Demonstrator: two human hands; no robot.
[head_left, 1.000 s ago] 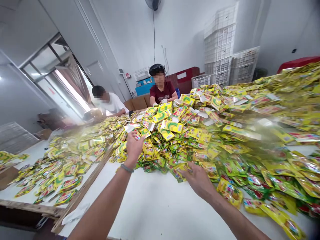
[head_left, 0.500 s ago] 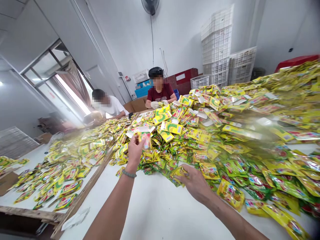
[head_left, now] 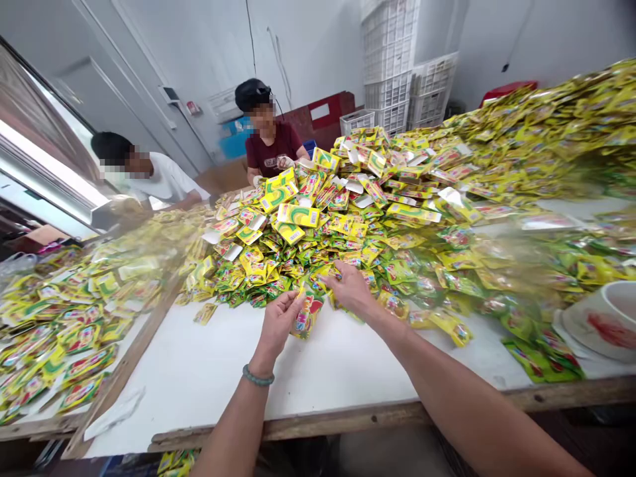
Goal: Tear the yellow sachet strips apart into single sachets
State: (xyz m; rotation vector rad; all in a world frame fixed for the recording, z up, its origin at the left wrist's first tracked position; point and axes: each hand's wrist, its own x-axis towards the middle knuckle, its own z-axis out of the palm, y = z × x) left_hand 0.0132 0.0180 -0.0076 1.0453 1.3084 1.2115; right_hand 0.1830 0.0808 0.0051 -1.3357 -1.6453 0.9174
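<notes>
My left hand [head_left: 276, 326] pinches a small yellow-green-red sachet [head_left: 304, 317] just above the white table [head_left: 318, 361], at the near edge of a big heap of sachets [head_left: 368, 225]. A bead bracelet sits on that wrist. My right hand [head_left: 350, 289] is close beside it to the right, fingers curled over sachets at the heap's edge; whether it grips one is hidden. The two hands nearly touch around the held sachet.
Two other people sit across the table, one in a dark red shirt [head_left: 271, 149] and one in white [head_left: 166, 182]. More sachets cover a second table [head_left: 59, 318] at left. A white bowl [head_left: 603, 321] stands at right. White crates [head_left: 397, 63] are stacked at the back.
My left hand lifted a sachet from the heap and brought it down and toward me. My right hand moved in to meet it. The camera tilted downward.
</notes>
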